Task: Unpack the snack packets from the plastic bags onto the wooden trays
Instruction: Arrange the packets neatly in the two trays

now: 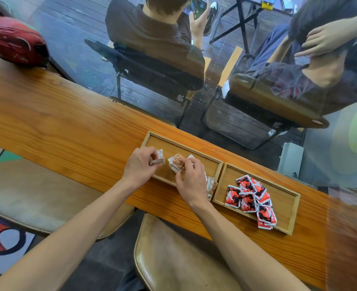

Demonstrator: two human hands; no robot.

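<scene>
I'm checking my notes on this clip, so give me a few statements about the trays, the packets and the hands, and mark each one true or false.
1. The red and black packets lie in the right tray. True.
2. The left hand is empty. False: it pinches a small brown packet.
3. The two wooden trays sit side by side on the wooden counter. True.
4. The right hand rests on the red and black packets. False: it is over the left tray, fingers on an orange-brown packet.
5. A red helmet sits at the counter's far left end. True.
</scene>
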